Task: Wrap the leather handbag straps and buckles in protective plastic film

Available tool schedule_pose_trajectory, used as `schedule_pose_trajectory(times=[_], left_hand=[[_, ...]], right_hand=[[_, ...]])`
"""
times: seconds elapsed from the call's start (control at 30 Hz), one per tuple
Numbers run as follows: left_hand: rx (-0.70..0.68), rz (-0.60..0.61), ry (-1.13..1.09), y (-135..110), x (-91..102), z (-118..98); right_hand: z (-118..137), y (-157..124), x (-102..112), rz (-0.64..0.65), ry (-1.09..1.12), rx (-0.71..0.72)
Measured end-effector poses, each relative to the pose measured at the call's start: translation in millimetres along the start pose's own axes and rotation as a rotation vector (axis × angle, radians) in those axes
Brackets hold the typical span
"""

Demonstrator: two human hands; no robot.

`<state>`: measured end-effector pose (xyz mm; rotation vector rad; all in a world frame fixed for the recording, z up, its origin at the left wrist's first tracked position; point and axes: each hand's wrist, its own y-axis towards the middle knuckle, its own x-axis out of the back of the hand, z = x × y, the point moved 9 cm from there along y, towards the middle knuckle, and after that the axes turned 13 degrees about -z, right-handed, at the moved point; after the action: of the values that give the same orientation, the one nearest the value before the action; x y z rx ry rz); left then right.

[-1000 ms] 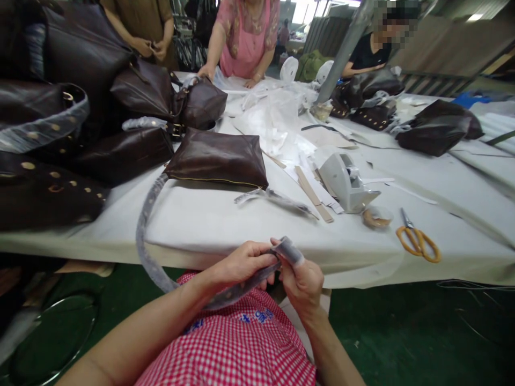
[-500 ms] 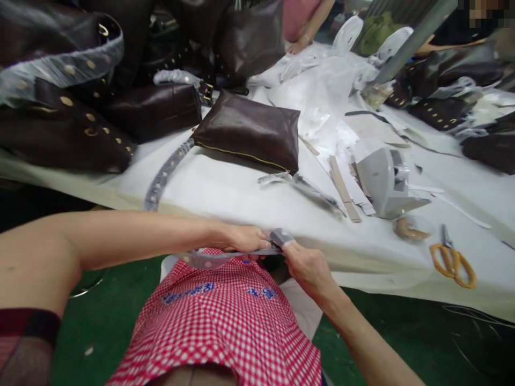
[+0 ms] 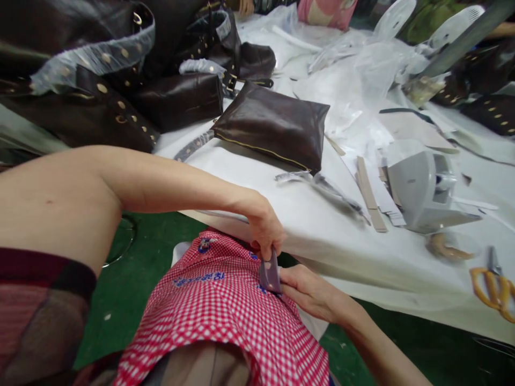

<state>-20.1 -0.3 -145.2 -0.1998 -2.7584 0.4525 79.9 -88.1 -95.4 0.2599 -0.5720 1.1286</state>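
Note:
My left hand [image 3: 265,228], its fingers pinched, holds the upper end of a dark strap [image 3: 269,275] in thin clear plastic with pale dots. The strap hangs over my lap, in front of the red checked apron [image 3: 225,305]. My right hand [image 3: 309,292] grips the strap's lower right edge between thumb and fingers; part of this grip is hidden. Beyond my hands, on the white-covered table, lies a dark brown leather pouch [image 3: 273,120] with a gold zip. Another stretch of wrapped, studded strap [image 3: 195,147] runs from its left side behind my left forearm.
Dark studded bags [image 3: 108,112] are heaped at the left. To the right stand a grey tape dispenser [image 3: 414,185], a tape roll [image 3: 448,247] and yellow-handled scissors [image 3: 493,284]. Card strips [image 3: 370,198] and plastic wrapping [image 3: 362,69] lie around. A person's hand [image 3: 246,6] shows at the far edge.
My hands have moved down from the table edge towards my lap, and the strap end has turned from lying sideways to hanging upright. The view has shifted left, so table things appear further right.

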Motion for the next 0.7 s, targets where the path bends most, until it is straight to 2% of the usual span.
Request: schedule_pose_trajectory(times=[0.07, 0.13, 0.3, 0.47, 0.53, 0.57, 0.6, 0.67, 0.7], left_hand=[[0.043, -0.002, -0.033, 4.5, -0.6, 2.8], [0.067, 0.097, -0.083, 4.6, -8.3, 1.0], [0.056, 0.677, -0.131, -25.1, -41.7, -21.5], [0.242, 0.928, -0.147, -54.0, -41.0, -36.9], [0.223, 0.991, -0.131, -67.8, -36.5, -49.5], [0.14, 0.919, -0.148, -67.3, -30.4, -61.0], [0.018, 0.762, -0.173, -62.1, -19.5, -75.3], [-0.255, 0.286, -0.23, -54.3, 21.0, -105.8], [-0.355, 0.074, -0.245, -58.9, 42.0, -115.9]], right_hand=[[7.1, -3.9, -5.8, 0.108, 0.107, -0.011], [13.8, -6.8, -3.4, 0.142, 0.212, -0.041], [21.7, -12.0, 9.3, 0.095, 0.596, -0.199], [15.7, -13.6, 5.4, -0.036, 0.99, -0.275], [10.2, -12.9, 7.4, -0.136, 1.093, -0.34], [8.6, -11.5, 13.1, -0.211, 1.136, -0.354], [7.7, -9.4, 22.6, -0.309, 1.173, -0.348], [7.6, -4.1, 49.2, -0.545, 1.203, -0.28], [8.6, -1.0, 62.2, -0.652, 1.204, -0.232]])
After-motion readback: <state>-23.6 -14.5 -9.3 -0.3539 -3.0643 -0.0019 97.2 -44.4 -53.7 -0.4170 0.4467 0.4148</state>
